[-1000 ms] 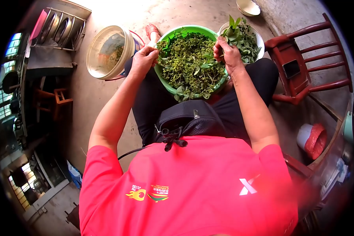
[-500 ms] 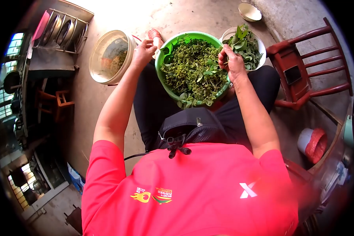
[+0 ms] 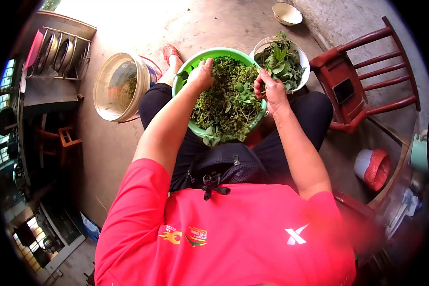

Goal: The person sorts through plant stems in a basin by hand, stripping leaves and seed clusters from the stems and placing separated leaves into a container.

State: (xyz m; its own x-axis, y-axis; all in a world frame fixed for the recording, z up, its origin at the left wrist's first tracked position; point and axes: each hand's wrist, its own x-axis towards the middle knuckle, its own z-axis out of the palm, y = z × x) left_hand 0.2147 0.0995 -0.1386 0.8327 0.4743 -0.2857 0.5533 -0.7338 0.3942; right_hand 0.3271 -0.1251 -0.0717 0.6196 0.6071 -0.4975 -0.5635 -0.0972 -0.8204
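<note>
Between my knees stands a green basin (image 3: 178, 86) heaped with green berry clusters (image 3: 224, 95) and leaves. My left hand (image 3: 201, 75) is over the basin's upper left part, its fingers close to the clusters; whether it holds anything is hidden. Above the basin's right rim, my right hand (image 3: 270, 90) is closed on a leafy sprig (image 3: 277, 62), whose leaves reach over the white bowl (image 3: 304, 59). That bowl, right of the basin, contains more loose green leaves (image 3: 295, 74).
A large pale bucket (image 3: 100, 90) with some plant bits inside stands left of the basin. A small bowl (image 3: 287, 14) lies farther off. At right are a red-brown chair (image 3: 341, 90) and a bin with a red bag (image 3: 377, 169). A dish rack (image 3: 57, 52) is at upper left.
My left hand has moved from the basin's left side, near the bucket, to over the berry clusters. My right hand stays by the right rim with the sprig. The whole view has shifted slightly.
</note>
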